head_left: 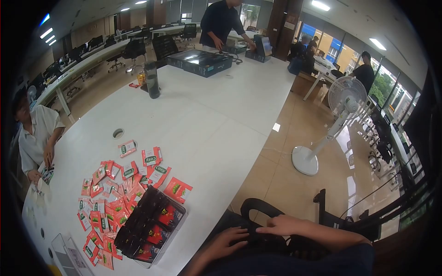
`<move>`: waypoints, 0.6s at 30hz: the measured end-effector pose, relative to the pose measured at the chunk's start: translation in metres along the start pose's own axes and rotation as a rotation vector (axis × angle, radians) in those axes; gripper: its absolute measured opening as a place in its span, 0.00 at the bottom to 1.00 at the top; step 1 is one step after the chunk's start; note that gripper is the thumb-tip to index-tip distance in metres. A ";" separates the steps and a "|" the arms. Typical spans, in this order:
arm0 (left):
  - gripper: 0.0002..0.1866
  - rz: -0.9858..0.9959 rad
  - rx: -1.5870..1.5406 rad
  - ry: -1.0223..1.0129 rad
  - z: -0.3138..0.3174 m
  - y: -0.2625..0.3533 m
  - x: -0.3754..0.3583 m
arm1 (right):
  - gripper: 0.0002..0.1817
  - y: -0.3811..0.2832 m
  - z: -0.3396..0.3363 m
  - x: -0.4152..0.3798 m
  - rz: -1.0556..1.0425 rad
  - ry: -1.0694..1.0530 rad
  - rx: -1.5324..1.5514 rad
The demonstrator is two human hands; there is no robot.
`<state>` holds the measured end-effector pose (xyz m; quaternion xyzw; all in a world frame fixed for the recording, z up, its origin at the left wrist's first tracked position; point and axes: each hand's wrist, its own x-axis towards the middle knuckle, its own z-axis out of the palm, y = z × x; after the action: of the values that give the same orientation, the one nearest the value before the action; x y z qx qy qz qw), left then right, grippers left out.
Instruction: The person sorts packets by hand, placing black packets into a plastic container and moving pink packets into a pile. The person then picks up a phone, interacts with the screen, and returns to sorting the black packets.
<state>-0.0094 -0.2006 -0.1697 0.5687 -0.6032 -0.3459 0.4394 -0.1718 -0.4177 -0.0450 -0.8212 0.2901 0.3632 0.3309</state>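
Note:
My left hand [229, 242] lies flat with its fingers stretched over the dark area at my lap, holding nothing I can see. My right hand [282, 226] rests just beside it, one finger stretched out and the others partly hidden; nothing shows in it. Close to both hands is a black chair armrest [251, 203]. On the white table [221, 152] to the left stands a clear box holding black and red packets [162, 225]. Red-and-white Cozy sachets [120, 216] lie heaped and scattered beside that box, apart from my hands.
A dark bottle [151, 80] and a can [141, 78] stand farther back, near a large flat box [198, 63]. A person in white [39, 133] handles small items at the left edge; another in dark clothes [222, 20] works behind. A white fan [347, 103] stands right.

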 end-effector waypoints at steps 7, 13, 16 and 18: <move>0.35 -0.324 -0.032 0.151 -0.023 0.028 -0.071 | 0.55 0.039 0.043 0.067 -0.389 -0.063 0.228; 0.35 -0.366 -0.030 0.091 -0.013 0.038 -0.080 | 0.43 0.029 0.055 0.053 -0.359 -0.010 0.413; 0.33 -0.348 -0.133 0.146 -0.018 0.037 -0.077 | 0.44 0.037 0.053 0.053 -0.319 -0.090 0.607; 0.32 -0.271 -0.237 0.181 -0.017 0.024 -0.062 | 0.47 0.043 0.047 0.069 -0.328 -0.127 0.726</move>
<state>-0.0046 -0.1346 -0.1501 0.6177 -0.4343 -0.4181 0.5051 -0.1827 -0.4246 -0.1377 -0.6623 0.2435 0.2293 0.6705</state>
